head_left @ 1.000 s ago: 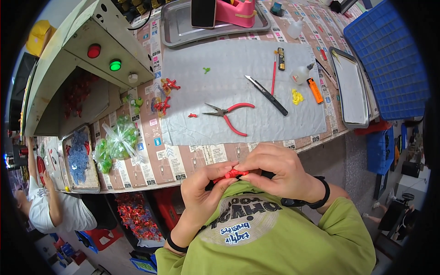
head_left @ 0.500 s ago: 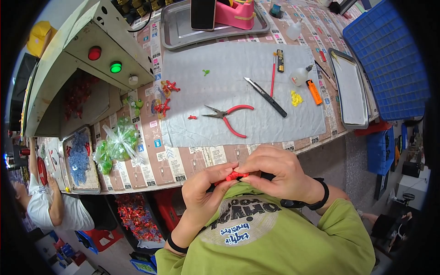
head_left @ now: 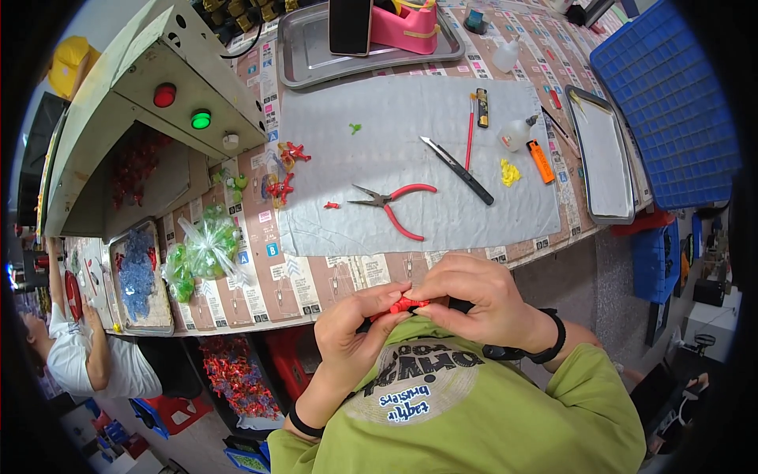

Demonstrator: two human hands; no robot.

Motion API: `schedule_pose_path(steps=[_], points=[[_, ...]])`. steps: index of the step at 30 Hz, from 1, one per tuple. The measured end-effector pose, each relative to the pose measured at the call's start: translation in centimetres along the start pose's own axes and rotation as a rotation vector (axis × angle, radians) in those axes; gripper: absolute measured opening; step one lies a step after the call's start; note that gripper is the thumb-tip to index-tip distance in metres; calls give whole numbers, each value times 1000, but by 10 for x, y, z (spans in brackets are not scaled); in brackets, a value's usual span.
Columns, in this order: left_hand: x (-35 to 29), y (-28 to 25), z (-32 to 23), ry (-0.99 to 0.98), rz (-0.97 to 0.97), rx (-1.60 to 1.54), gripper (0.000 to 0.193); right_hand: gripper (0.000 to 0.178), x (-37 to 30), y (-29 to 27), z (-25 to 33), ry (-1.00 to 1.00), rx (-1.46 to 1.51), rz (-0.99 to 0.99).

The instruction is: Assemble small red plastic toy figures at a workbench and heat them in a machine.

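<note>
Both hands meet in front of my chest, just off the table's near edge. Between them is a small red plastic piece (head_left: 404, 304), mostly covered by fingers, so its full shape is hidden. My left hand (head_left: 351, 320) pinches its left end with thumb and forefinger. The right end is gripped the same way by my right hand (head_left: 474, 296). Ahead on a grey cloth (head_left: 332, 142) lie spread pliers (head_left: 391, 201) with red handles, a black craft knife (head_left: 458, 171), and a tiny red bit (head_left: 332, 205). Several red plastic figures (head_left: 280, 188) sit at the cloth's left edge.
A machine housing (head_left: 181, 79) with red and green lights stands left, beside bags of green pieces (head_left: 209, 253) and a tray of blue pieces (head_left: 136, 272). An orange lighter (head_left: 541, 162), bottle (head_left: 515, 134), metal tray (head_left: 604, 158) and blue basket (head_left: 671, 103) are right. A person (head_left: 95, 347) sits left.
My hands keep nearly the same pinch on the red piece, with hardly any shift. The things on the table stay in place.
</note>
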State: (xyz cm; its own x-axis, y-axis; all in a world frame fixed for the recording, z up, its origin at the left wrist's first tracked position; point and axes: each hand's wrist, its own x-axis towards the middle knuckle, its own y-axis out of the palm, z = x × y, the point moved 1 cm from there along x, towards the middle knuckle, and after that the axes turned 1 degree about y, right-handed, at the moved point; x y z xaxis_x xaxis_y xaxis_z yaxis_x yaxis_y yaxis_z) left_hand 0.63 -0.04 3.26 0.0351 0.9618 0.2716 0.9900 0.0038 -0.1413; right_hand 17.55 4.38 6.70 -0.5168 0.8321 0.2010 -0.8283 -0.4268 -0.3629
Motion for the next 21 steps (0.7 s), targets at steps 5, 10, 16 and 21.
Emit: schedule_pose_path(steps=[5, 10, 16, 21], points=[[1, 0, -1, -7, 4, 1, 19, 16, 0, 0, 0, 0, -1, 6], [1, 1, -1, -10, 8, 7, 19, 15, 0, 0, -1, -13, -4, -3], [2, 0, -2, 2, 16, 18, 19, 14, 0, 0, 0, -11, -8, -1], [1, 0, -4, -10, 11, 16, 19, 14, 0, -1, 0, -11, -4, 2]])
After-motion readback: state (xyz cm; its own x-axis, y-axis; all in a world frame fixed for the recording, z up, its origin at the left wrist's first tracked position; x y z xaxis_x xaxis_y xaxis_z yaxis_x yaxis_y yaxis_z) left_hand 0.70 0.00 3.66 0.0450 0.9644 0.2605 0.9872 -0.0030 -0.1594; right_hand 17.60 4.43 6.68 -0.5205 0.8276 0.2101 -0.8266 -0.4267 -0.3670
